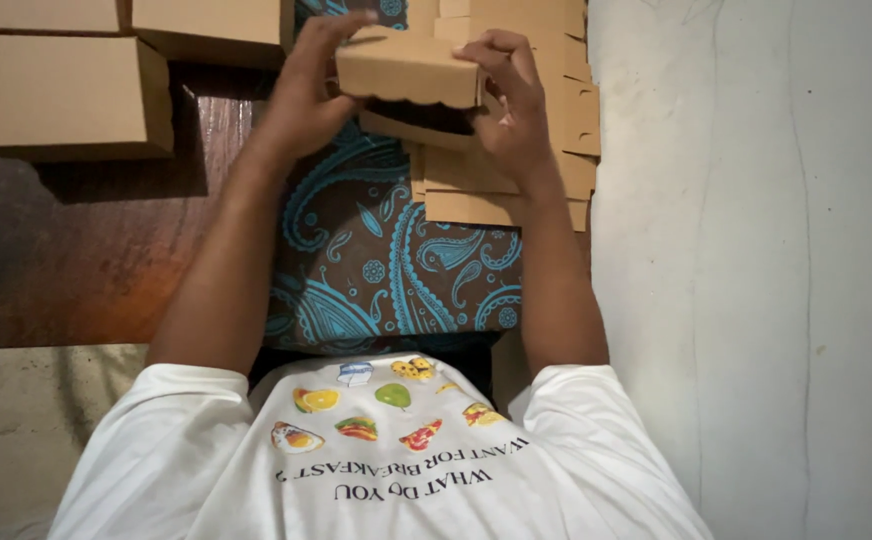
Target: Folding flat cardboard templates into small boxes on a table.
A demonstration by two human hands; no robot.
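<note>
Fingers first: my left hand [306, 85] has its fingers curled over the far top edge of the small cardboard box [411, 68], thumb on its left end; my right hand [516, 105] pinches the right end, fingers bent over the top, thumb under. Box is held up in the air between both hands, far centre, above the patterned cloth [386, 270], scalloped flap hanging half open along its near edge.

Risks, as I judge them: the flap isn't tucked, so squeezing too hard at the ends could buckle the thin card or crease the flap. Grip is fingertip only, so the box could twist out and drop onto the flat card stack [501, 185] right under it, knocking those sheets askew.

Room, big to small: pale floor [756, 270] on the right is wide open. Dark wooden surface [86, 260] on the left has open room near me. Finished boxes [66, 95] sit far left, well apart from my left forearm. Tightest spot is the flat stack, just beside and beneath my right wrist; its right edge runs along the floor line.
</note>
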